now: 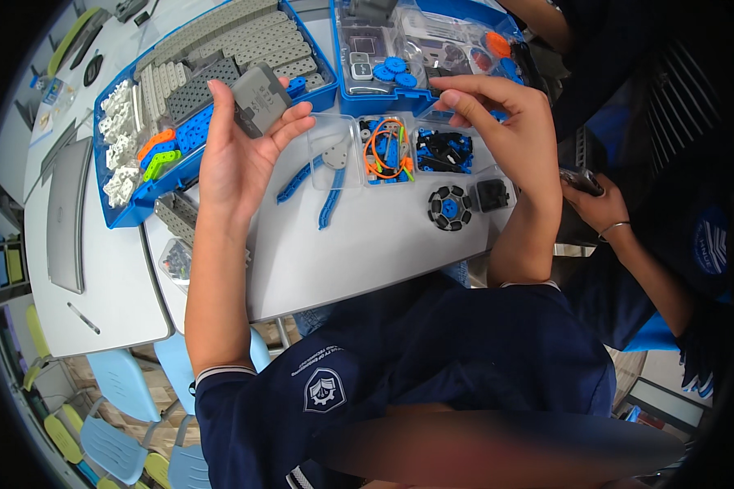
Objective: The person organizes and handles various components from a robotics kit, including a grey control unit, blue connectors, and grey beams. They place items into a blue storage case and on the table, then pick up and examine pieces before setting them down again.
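Observation:
My left hand [246, 147] is raised over the table with its palm turned up. Between its thumb and fingers it grips a grey rectangular block [261, 99] with rounded corners, which looks like a plastic battery or motor case. My right hand [510, 122] is raised in front of the right blue bin, thumb and forefinger pinched together; what is in them, if anything, I cannot make out. Below it on the table are a clear box of black parts [444, 153], a box holding an orange cable [386, 151] and a black-and-grey omni wheel [449, 208].
A blue bin [126, 213] of grey perforated plates stands at the left; another blue bin [375, 104] holds blue gears. Pliers-like blue handles [329, 204] lie between the hands. A laptop [69, 216] sits left. At right, another person's hand [599, 204] holds a phone.

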